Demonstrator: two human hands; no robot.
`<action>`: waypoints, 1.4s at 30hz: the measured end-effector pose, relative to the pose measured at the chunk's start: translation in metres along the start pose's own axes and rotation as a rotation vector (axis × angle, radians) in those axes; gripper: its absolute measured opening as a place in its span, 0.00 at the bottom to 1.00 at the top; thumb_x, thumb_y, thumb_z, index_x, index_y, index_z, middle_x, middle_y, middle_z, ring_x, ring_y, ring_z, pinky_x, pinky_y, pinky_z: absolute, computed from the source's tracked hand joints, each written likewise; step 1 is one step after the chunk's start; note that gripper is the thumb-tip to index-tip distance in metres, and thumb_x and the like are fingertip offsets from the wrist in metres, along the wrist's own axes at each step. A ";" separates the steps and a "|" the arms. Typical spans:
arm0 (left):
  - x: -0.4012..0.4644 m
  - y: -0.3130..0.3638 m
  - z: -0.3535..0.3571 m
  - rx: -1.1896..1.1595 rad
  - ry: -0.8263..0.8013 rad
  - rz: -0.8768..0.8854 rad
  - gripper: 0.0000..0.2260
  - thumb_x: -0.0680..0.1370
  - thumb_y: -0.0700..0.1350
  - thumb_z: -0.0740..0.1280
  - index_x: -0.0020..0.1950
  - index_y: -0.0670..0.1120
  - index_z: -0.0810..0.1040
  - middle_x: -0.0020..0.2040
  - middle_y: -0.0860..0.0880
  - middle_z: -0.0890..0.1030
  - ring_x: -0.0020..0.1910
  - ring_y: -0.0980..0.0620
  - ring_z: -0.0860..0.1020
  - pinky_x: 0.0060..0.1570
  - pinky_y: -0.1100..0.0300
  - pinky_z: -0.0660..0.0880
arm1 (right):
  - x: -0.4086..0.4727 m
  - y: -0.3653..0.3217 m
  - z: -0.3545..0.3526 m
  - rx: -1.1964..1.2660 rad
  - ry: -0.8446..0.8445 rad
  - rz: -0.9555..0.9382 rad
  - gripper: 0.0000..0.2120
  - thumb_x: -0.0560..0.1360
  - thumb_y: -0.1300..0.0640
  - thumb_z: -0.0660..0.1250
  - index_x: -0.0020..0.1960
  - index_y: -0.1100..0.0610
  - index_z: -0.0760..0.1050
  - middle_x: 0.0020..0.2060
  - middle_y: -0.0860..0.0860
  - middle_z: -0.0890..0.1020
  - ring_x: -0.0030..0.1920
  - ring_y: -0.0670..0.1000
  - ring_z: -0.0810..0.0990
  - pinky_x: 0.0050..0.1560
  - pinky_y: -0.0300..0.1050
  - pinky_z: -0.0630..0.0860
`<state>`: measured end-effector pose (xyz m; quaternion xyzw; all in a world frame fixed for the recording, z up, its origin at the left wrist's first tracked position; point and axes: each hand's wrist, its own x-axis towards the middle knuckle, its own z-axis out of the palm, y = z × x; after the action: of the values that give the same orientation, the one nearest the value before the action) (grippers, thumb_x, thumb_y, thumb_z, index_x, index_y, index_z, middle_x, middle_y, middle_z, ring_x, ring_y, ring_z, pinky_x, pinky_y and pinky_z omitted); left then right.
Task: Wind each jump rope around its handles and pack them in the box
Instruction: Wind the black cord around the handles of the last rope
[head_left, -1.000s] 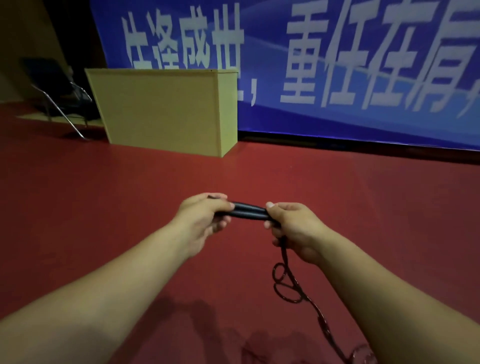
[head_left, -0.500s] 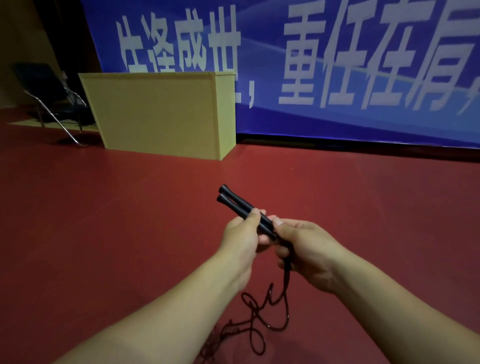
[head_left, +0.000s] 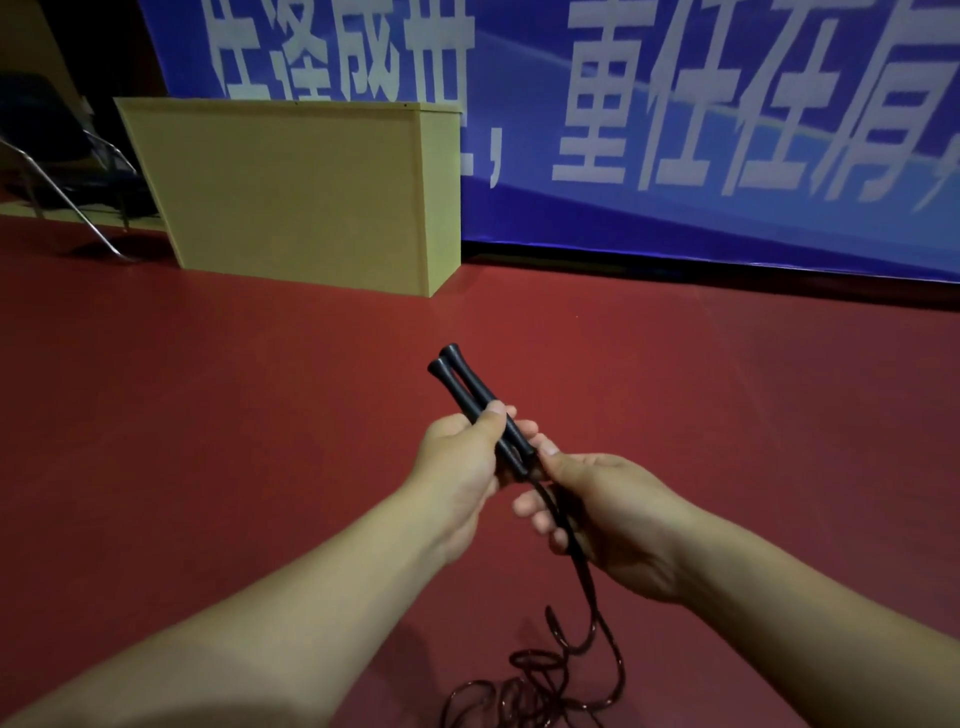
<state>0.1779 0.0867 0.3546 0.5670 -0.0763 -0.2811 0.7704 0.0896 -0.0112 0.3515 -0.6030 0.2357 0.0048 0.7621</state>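
Note:
Two black jump rope handles (head_left: 460, 382) lie side by side, pointing up and away to the left. My left hand (head_left: 465, 457) grips them around their lower half, thumb across the top. My right hand (head_left: 597, 512) sits just below the handles' ends with its fingers curled round the dark cord (head_left: 584, 577). From there the cord drops in loose coils (head_left: 535, 680) onto the red floor between my forearms. A large yellow box (head_left: 306, 192) stands on the floor at the back left, well beyond my hands.
A blue banner (head_left: 675, 130) with white characters covers the back wall. A dark metal-framed chair (head_left: 57, 171) stands left of the box. Red floor (head_left: 208, 415) stretches all around my hands.
The handles have turned from lying crosswise between my hands to pointing up and away. My left hand has moved in close to my right. The cord coils have shifted left beneath my hands.

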 end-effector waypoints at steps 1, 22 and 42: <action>0.003 -0.001 0.000 0.032 0.004 0.010 0.08 0.83 0.45 0.61 0.50 0.42 0.76 0.43 0.46 0.83 0.39 0.50 0.83 0.45 0.54 0.80 | 0.002 -0.001 0.000 0.000 0.003 0.013 0.19 0.83 0.47 0.55 0.60 0.60 0.76 0.33 0.54 0.80 0.29 0.47 0.74 0.30 0.38 0.68; 0.010 0.000 -0.024 0.634 -0.168 0.133 0.06 0.82 0.41 0.62 0.46 0.42 0.74 0.33 0.47 0.77 0.29 0.49 0.80 0.33 0.57 0.76 | -0.018 -0.010 -0.060 0.066 0.184 -0.068 0.08 0.79 0.57 0.64 0.41 0.57 0.71 0.26 0.47 0.61 0.25 0.48 0.62 0.42 0.47 0.73; -0.042 -0.006 0.004 0.881 -0.650 0.038 0.11 0.84 0.52 0.56 0.46 0.48 0.69 0.33 0.52 0.75 0.33 0.51 0.76 0.39 0.57 0.73 | -0.059 -0.040 -0.028 -0.720 0.375 -0.325 0.29 0.75 0.31 0.55 0.41 0.56 0.77 0.26 0.46 0.70 0.22 0.44 0.64 0.26 0.39 0.61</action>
<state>0.1393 0.1034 0.3587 0.7186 -0.4312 -0.3691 0.4019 0.0393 -0.0313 0.4051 -0.8499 0.2556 -0.1430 0.4380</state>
